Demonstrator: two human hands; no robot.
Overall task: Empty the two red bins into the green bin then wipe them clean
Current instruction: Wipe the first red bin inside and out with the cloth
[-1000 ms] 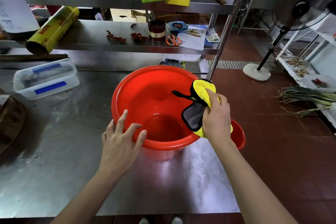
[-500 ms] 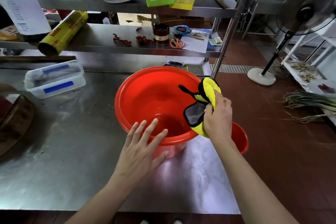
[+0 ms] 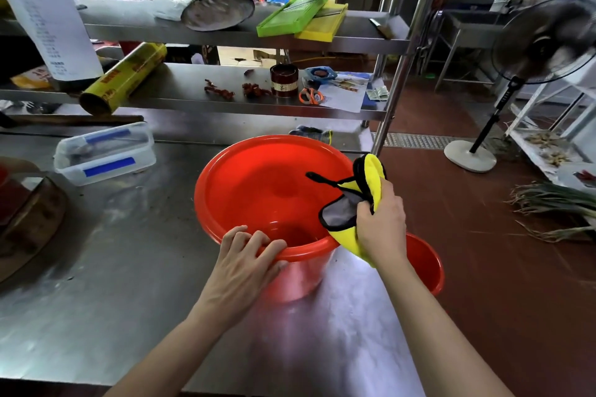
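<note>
While left hand [image 3: 240,263] grips near rim of red bin [image 3: 258,190] on bench [image 3: 113,267], right hand [image 3: 380,222] clutches yellow cloth [image 3: 371,177] above bin.

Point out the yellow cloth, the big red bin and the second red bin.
yellow cloth [image 3: 375,171], head view, upper yellow fold.
big red bin [image 3: 258,184], head view, inner wall.
second red bin [image 3: 425,263], head view, visible inner wall.

This is a working commercial kitchen. A steel worktable [image 3: 96,284] stands under two steel shelves [image 3: 200,100] that hold a roll of cling film [image 3: 125,76], dried chillies [image 3: 222,92], scissors [image 3: 310,96], a tin [image 3: 283,80] and green [image 3: 295,13] and yellow [image 3: 324,24] slicers. The floor is red tile [image 3: 500,284], with green onions [image 3: 558,206] lying on it, a pedestal fan [image 3: 541,42] and a steel sink stand [image 3: 467,26] behind.
</note>
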